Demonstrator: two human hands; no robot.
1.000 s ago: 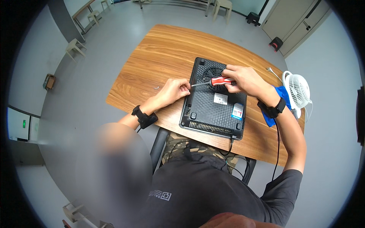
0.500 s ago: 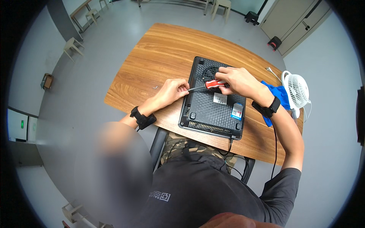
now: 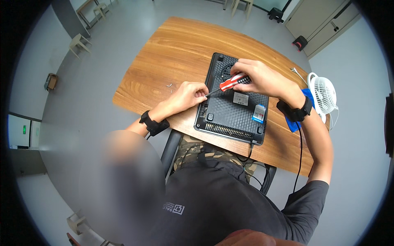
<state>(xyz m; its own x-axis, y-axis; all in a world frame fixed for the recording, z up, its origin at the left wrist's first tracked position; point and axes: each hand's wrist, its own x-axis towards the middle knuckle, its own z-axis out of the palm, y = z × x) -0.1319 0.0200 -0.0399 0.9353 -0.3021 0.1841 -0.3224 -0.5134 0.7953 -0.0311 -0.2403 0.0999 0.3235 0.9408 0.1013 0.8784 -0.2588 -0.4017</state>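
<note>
A black induction cooker [image 3: 230, 112] lies upside down on the table, its round fan grille and rubber feet facing up. In my right hand [image 3: 262, 78] is a screwdriver with a red, white and black handle [image 3: 228, 84], held slanting above the cooker. Its shaft runs down leftward to the cooker's left edge. There my left hand [image 3: 188, 96] is closed, thumb and fingers pinched at the tip; whatever they hold is hidden. Beside that hand, small metal screws [image 3: 169, 85] rest on the wood.
The wooden table [image 3: 172, 45] carries a white fan [image 3: 323, 95] on its right side, next to a blue cloth [image 3: 293, 125]. A black cord [image 3: 251, 151] leaves the cooker's near edge. Black straps with boxy devices circle both my wrists. Plastic stools stand farther off.
The screwdriver handle has tilted more steeply, its far end rising up and right. My left fingers stay at the tip. The whole view has shifted slightly.
</note>
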